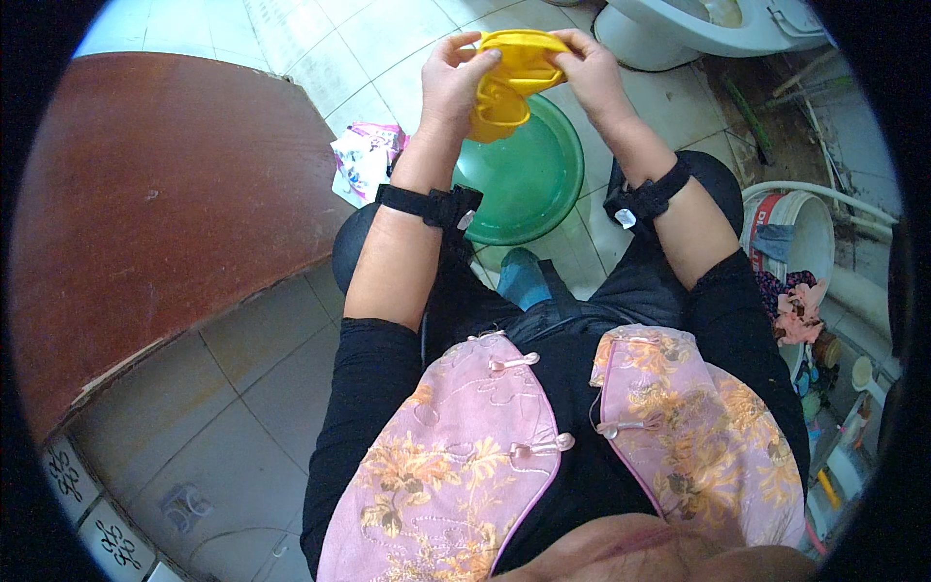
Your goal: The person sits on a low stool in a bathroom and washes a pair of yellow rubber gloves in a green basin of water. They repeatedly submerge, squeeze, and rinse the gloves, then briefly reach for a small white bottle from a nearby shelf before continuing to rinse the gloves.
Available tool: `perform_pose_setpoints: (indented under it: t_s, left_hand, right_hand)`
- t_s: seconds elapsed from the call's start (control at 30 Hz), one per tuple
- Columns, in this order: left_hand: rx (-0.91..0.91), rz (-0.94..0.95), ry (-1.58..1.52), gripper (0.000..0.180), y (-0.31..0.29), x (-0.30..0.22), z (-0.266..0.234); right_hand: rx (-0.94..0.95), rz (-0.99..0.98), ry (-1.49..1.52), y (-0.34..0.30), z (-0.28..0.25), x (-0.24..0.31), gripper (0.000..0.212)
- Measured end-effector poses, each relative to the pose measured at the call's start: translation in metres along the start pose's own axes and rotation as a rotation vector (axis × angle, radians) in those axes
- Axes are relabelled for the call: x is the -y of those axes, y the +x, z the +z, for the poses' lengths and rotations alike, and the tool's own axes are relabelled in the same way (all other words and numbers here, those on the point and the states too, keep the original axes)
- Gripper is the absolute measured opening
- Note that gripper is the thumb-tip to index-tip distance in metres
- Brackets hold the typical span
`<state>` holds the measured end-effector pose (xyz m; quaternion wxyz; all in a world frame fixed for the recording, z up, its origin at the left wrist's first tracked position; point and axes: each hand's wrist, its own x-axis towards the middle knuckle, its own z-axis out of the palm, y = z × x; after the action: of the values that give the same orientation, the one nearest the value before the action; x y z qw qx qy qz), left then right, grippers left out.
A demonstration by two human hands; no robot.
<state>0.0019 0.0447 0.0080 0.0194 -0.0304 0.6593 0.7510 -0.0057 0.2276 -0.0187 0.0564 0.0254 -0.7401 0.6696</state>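
Observation:
Both hands hold a soft, bright yellow item (524, 60) out in front of me, above the floor. It is bunched, with a rolled-looking upper rim and a lower part hanging down; its kind I cannot make out. My left hand (458, 80) pinches its left side between thumb and fingers. At the upper right edge, my right hand (590, 76) grips it the same way. A round green plastic basin (562, 194) stands on the floor below, between my knees. The yellow item overlaps the basin's far left rim. Water seems to lie in the basin.
A brown wooden door (175, 223) fills the left. Beside my left forearm lies a white and pink plastic package (364, 160). A white toilet (650, 34) stands far right. At right, a white bucket (810, 228) has cloths by it. Tiled floor (242, 427) surrounds me.

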Motion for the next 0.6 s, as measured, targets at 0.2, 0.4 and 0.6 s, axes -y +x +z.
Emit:
perform_pose_setpoints:
  t_s: [0.2, 0.4, 0.6]
  left_hand:
    - [-0.062, -0.019, -0.319, 0.035, 0.008, -0.016, -0.020]
    - [-0.113, 0.037, -0.406, 0.027, 0.007, -0.006, -0.016]
    - [-0.062, 0.024, -0.357, 0.024, 0.004, 0.001, -0.001]
  right_hand:
    - [-0.041, 0.259, 0.244, 0.000, -0.004, 0.007, 0.024]
    - [0.272, 0.509, 0.324, -0.021, 0.014, 0.018, 0.044]
    - [0.452, 0.376, 0.200, -0.028, 0.037, 0.010, 0.045]
